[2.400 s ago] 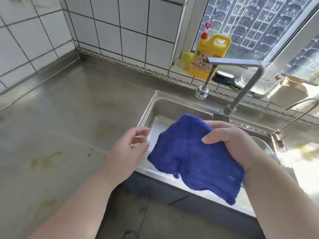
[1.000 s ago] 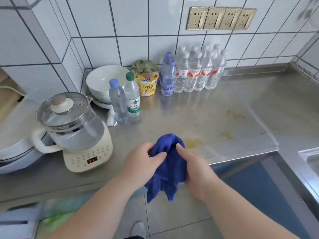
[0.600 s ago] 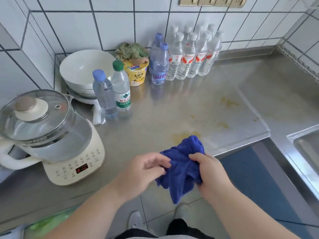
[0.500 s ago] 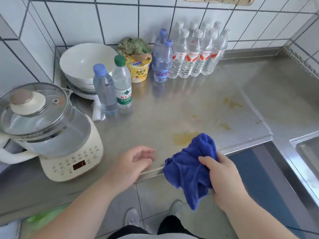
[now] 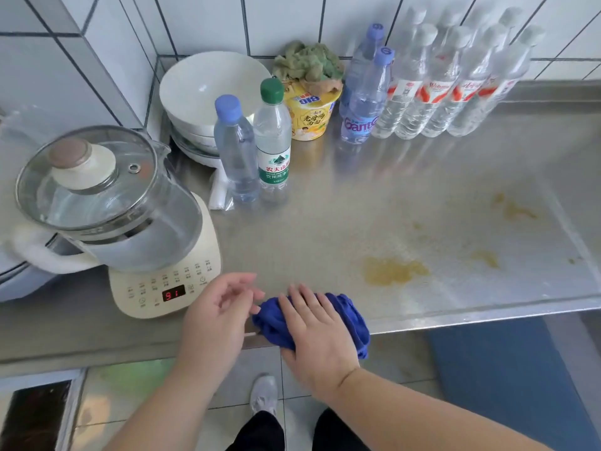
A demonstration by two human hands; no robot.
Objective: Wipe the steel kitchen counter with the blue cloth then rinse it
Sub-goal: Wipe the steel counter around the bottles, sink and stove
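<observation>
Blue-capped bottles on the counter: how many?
3. Left bottle stands beside the green-capped bottle; front bottle and rear bottle stand right of the noodle cup. More may hide behind the white-capped row.

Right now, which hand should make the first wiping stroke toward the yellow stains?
Right. The right hand already presses flat on the blue cloth at the counter edge, nearer the big stain. The left hand hovers beside it, holding nothing.

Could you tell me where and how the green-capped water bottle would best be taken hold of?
Grip the green-capped bottle around its labelled body, coming from the front right. It stands upright, a blue-capped bottle is close on its left, and bowls stand behind.
</observation>
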